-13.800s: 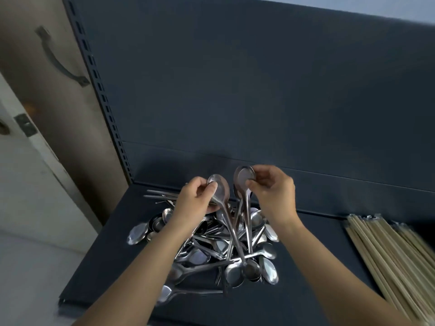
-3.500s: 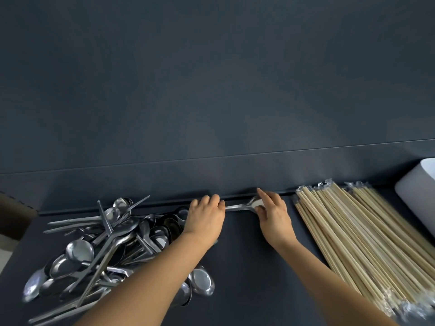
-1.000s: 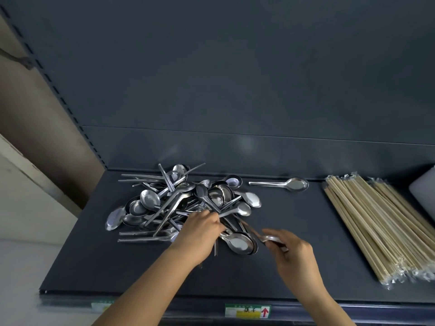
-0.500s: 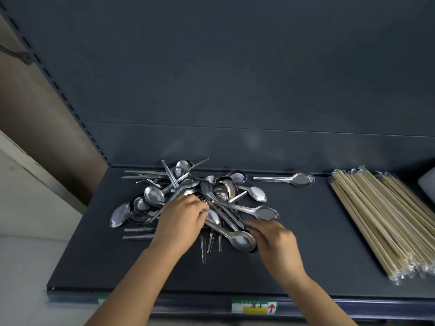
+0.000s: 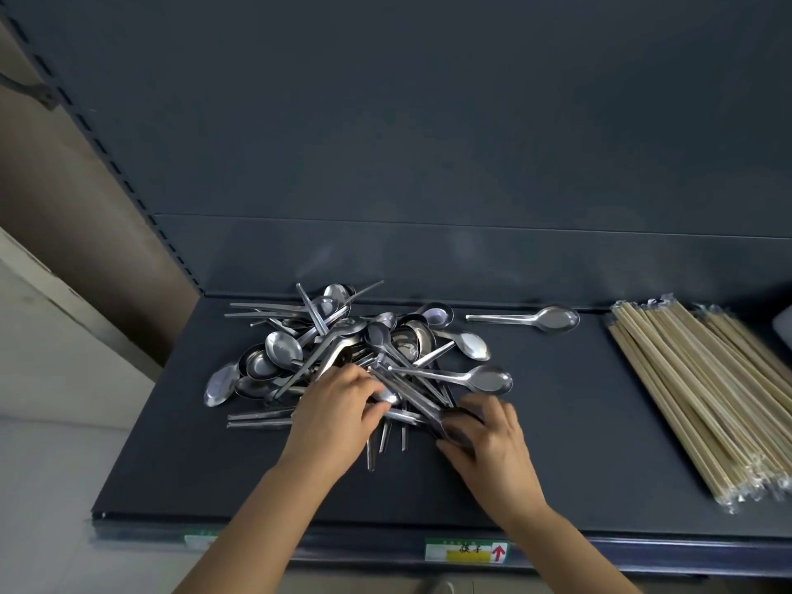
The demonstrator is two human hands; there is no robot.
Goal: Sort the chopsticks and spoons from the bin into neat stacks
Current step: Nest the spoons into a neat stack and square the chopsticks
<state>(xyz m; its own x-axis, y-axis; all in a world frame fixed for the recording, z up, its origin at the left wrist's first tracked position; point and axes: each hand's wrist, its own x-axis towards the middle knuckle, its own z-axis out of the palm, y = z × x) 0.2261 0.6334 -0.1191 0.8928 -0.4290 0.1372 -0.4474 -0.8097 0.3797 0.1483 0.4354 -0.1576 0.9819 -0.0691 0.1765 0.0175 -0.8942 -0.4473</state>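
Shelf front edge nearest, price label (image 5: pixel 466 551) with red arrow stuck on it; both forearms reach up over the edge onto the dark shelf (image 5: pixel 180 456); left hand (image 5: pixel 338 415) lies palm down on the near side of the spoon pile (image 5: pixel 343 353), fingers curled into the handles, grip pressed down among them, cannot tell which spoon it has; right hand (image 5: pixel 488 439) sits at the pile's near right corner, grip closed round a spoon bowl (image 5: pixel 454 426), thumb under, fingers over; vs half a second ago the right hand has curled tighter on that bowl and drawn it slightly out of the heap, left hand barely shifted; a second ago the right hand was clear of the pile with a spoon pinched in its fingertips; pile itself unchanged in place, tangled, left-centre of shelf; long spoon (image 5: pixel 488 378) lies on top pointing right, just beyond the right hand; single sorted spoon (image 5: pixel 529 319) lies apart at the back, parallel to the back panel, same spot as before; wrapped chopsticks (image 5: pixel 703 400) in a flat bundle far right, well apart from the spoons.
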